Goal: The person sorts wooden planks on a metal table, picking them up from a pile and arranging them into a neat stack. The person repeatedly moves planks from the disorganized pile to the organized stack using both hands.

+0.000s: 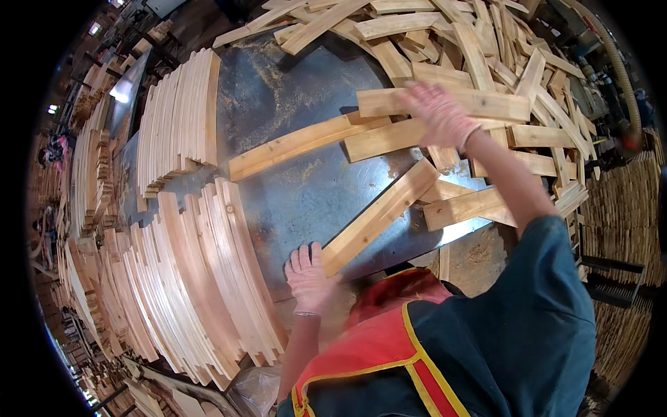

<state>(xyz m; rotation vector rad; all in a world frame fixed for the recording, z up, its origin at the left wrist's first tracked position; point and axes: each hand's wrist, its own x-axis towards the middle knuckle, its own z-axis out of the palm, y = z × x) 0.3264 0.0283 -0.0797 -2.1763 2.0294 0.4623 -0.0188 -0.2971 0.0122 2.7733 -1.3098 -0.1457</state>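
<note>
My right hand [439, 117], in a pale pinkish glove, is out at the pile and lies across a wooden board [497, 105], its fingers over the board's far edge. The hand is slightly blurred. Close to my body, my left hand [310, 279], gloved alike, is open with its fingers stretched out over the near edge of the metal table [306, 187]. Just right of those fingers is the near end of another board [379, 221], slanting away toward the pile. A long board [299, 146] lies across the table's middle, its right end beside a shorter board [382, 141].
A heap of loose boards [479, 48] covers the far right of the table. On the left stand two rows of boards on edge, a far row [182, 111] and a near row [201, 278]. Further stacks [622, 215] rise at the right. Sawdust lies on the metal.
</note>
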